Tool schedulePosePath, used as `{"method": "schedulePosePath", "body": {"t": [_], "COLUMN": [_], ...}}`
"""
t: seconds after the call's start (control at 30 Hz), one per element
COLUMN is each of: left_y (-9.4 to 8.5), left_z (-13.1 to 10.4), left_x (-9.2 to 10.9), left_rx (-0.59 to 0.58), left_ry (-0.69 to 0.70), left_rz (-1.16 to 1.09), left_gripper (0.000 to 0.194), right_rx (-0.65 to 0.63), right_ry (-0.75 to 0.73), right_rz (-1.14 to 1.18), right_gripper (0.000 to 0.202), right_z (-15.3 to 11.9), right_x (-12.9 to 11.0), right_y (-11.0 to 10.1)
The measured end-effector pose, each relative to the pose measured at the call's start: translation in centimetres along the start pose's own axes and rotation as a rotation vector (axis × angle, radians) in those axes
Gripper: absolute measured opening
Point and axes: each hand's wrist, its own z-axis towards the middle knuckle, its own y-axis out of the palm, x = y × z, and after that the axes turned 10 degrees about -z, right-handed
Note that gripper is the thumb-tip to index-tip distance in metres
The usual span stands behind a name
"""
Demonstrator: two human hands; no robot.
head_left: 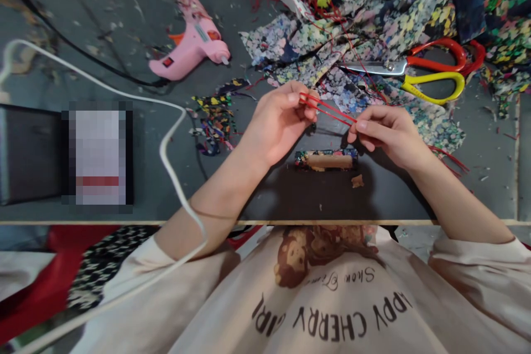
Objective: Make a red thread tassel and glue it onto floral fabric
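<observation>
A red cord [329,108], doubled into a loop, is stretched between my two hands above the table. My left hand [280,119] pinches one end of it between thumb and fingers. At the other end, my right hand [385,133] grips the cord with closed thumb and forefinger. Below the hands, close to the table's front edge, lies a small tube [326,160] wrapped in dark floral fabric, with a bare tan strip along its upper side. Beside it is a torn tan scrap [357,181].
A pink glue gun [188,44] lies at the back left. Scissors [415,69] with red and yellow handles rest on floral fabric [282,38]. Fabric snippets [213,119] lie left of my hands. A white cable [168,149] crosses over my left forearm; a pixelated device [99,157] sits at left.
</observation>
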Motion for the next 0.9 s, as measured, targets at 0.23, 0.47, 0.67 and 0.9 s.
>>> {"method": "schedulePosePath", "body": {"t": [0.23,0.47,0.67,0.9], "left_y": [0.4,1.0,1.6,1.5], "left_z": [-0.1,-0.8,-0.9,-1.0], "left_x": [0.1,0.0,-0.1,-0.3], "left_rx": [0.09,0.117,0.127,0.099], "left_ry": [-0.097,-0.197,-0.259,-0.295], "left_rz": [-0.168,-0.219,-0.289,-0.301], "left_gripper": [0.013,0.025,0.032,0.031], "right_rx": [-0.016,-0.031,-0.026,-0.023], "right_ry": [0.041,0.025,0.015,-0.015], "right_rz": [0.001,-0.112,-0.374,-0.556], "right_gripper": [0.023,0.027,0.022,0.02], "right_z": [0.0,0.1,-0.1,-0.2], "right_x": [0.0,-0.1,0.0,0.4], "right_y": [0.4,1.1,2.2,2.5]}}
